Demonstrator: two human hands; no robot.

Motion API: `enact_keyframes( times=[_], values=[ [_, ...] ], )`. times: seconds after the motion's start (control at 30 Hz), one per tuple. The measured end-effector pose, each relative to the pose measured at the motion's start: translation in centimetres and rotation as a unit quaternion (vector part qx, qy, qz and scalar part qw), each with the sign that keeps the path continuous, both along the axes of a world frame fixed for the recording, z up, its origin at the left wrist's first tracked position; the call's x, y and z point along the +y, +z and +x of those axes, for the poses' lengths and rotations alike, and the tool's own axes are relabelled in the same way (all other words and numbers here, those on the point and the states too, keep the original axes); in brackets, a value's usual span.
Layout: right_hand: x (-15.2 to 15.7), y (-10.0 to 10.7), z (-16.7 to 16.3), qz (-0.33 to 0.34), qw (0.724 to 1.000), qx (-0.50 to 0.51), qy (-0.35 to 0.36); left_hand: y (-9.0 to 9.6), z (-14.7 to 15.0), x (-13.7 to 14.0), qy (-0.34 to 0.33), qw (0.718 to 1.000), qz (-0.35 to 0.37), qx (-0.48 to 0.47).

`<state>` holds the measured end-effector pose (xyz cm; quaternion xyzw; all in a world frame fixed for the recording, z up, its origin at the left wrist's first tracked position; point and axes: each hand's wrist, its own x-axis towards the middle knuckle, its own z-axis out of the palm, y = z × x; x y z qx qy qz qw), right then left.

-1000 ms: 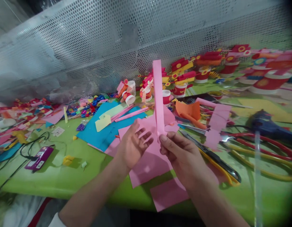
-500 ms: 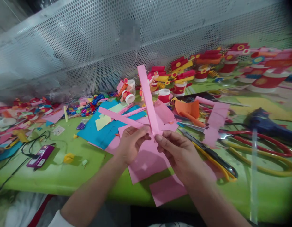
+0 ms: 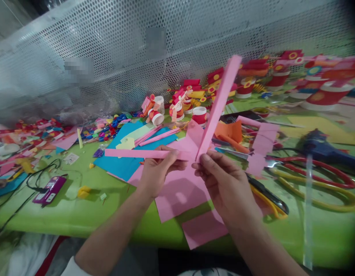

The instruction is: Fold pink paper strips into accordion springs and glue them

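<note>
My left hand is closed on a flat pink paper strip, which stretches out to the left past my fingers. Between thumb and fingertips, my right hand pinches the lower end of another pink strip, a folded one that slants up to the right. The near ends of both strips come together between my hands; whether they are joined I cannot tell. Below lie a pink paper sheet and a smaller pink piece at the table's front edge.
Scissors with red and yellow handles, a black cutter knife and a blue glue gun lie at right. Red paper-cup figures line the back by a perforated metal panel. A purple device with cables sits at left.
The right-hand strip has swung from near upright to leaning right. The left-hand strip has turned to nearly level and reaches farther left. My hands have moved slightly apart.
</note>
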<state>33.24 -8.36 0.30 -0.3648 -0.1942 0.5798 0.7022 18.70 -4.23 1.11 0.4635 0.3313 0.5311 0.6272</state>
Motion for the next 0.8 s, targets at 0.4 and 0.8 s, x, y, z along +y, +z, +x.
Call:
enact_keyframes(
  times=[0.4, 0.8],
  values=[
    [0.04, -0.02, 0.25, -0.017, 0.998, 0.011, 0.063, 0.28, 0.34, -0.5, 0.044, 0.995, 0.03, 0.079],
    [-0.01, -0.05, 0.16, -0.015, 0.997, 0.0, 0.082, 0.68, 0.65, -0.86, 0.046, 0.99, 0.046, 0.123]
  ],
)
